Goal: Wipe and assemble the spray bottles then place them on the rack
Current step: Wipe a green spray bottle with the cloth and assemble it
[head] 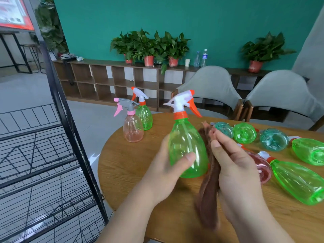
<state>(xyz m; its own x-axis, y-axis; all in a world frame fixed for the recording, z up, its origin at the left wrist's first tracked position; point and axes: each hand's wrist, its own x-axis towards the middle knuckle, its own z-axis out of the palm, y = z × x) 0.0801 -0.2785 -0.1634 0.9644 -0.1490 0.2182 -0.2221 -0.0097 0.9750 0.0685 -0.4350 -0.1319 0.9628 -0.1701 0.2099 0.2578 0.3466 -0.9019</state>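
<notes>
A: Brown cloth, soft and folded long, hangs from the right hand, whose fingers pinch it closed against the side of the green bottle. Where is that bottle exactly?

B: In the air above the near middle of the round wooden table, upright, with the left hand wrapped around its lower body, thumb across the front. Its white and orange trigger head is already on, so I judge this one assembled and in the wiping step.

A: And the rest?

B: Along the right edge lie several bottles on their sides, a large green one nearest, a red one beside it, then green and teal ones farther back; most look yet to be wiped. At the far left edge two stand upright with heads fitted, a pink bottle and a green one, touching or nearly so.

A: Anything on the rack?

B: The black wire rack at left shows no bottles on the shelves in view, so placing seems wholly left to do.

A: Any writing?

B: None readable on the spray bottles; the water bottle on the far shelf has a blue label, too small to read
</notes>
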